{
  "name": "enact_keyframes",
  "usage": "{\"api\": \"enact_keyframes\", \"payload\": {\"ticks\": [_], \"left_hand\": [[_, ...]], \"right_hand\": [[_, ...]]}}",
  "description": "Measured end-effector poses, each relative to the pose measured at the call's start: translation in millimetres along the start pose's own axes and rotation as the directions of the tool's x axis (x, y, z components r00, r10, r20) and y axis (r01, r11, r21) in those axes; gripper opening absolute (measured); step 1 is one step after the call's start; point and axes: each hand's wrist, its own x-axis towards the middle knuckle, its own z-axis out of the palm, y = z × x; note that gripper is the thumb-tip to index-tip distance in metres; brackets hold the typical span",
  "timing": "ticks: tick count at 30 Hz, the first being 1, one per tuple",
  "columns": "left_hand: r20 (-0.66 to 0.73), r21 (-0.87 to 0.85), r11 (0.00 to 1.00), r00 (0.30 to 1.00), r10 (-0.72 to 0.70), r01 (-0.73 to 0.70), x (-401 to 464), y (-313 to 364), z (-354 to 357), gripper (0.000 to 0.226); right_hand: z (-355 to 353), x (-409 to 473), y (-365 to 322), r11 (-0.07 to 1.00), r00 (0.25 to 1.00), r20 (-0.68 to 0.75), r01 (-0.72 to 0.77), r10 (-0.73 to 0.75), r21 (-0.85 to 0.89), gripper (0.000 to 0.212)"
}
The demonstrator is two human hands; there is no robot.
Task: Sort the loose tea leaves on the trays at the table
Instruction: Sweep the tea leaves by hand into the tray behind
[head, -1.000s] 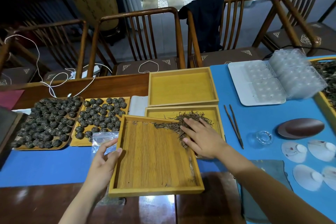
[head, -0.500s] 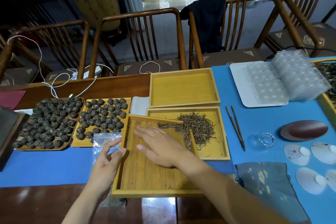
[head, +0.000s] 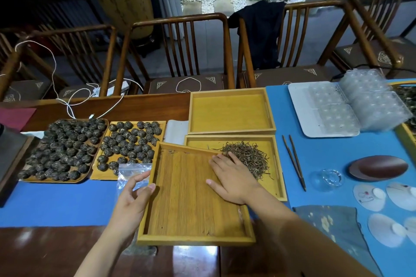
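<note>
A yellow wooden tray (head: 180, 209) lies tilted in front of me, its far right corner resting over a second tray (head: 276, 189). A pile of loose brown tea leaves (head: 249, 157) lies in that second tray. My left hand (head: 132, 200) grips the tilted tray's left rim, thumb on the edge. My right hand (head: 231, 177) lies flat with fingers spread on the tilted tray's right side, fingertips at the edge of the leaf pile. Only a few leaf scraps remain near the tilted tray's far left corner.
A third, bare tray (head: 229, 112) sits behind. Two trays of rolled tea balls (head: 65, 150) (head: 130, 141) and a clear zip bag (head: 132, 173) lie left. Wooden tongs (head: 295, 162), a glass cup (head: 331, 177), a dark dish (head: 380, 167), plastic moulds (head: 351, 105) and a cloth (head: 333, 229) lie right.
My right hand swept left across the tilted tray and came back to its right edge. The leaves now lie all in the second tray. The left hand has kept its hold.
</note>
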Motion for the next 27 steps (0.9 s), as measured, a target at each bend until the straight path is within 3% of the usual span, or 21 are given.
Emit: {"api": "enact_keyframes", "payload": {"ticks": [5,12,19,27], "left_hand": [[0.002,0.002,1.000,1.000,-0.004,0.004,1,1,-2,0.026],[-0.008,0.003,1.000,1.000,0.002,-0.002,2,-1,-1,0.025],[-0.020,-0.010,1.000,1.000,0.002,-0.002,6,-2,-2,0.028],[-0.002,0.052,0.999,1.000,0.013,-0.013,6,-1,-5,0.025]], "right_hand": [[-5,-11,25,0.998,1.000,-0.002,0.011,-0.011,-0.060,0.076],[-13,-31,44,0.992,0.992,-0.060,-0.104,0.108,0.070,0.062],[-12,-54,32,0.981,0.983,-0.034,0.185,-0.183,0.064,0.055],[-4,-45,41,0.979,0.988,0.060,0.147,-0.140,-0.144,0.074]]}}
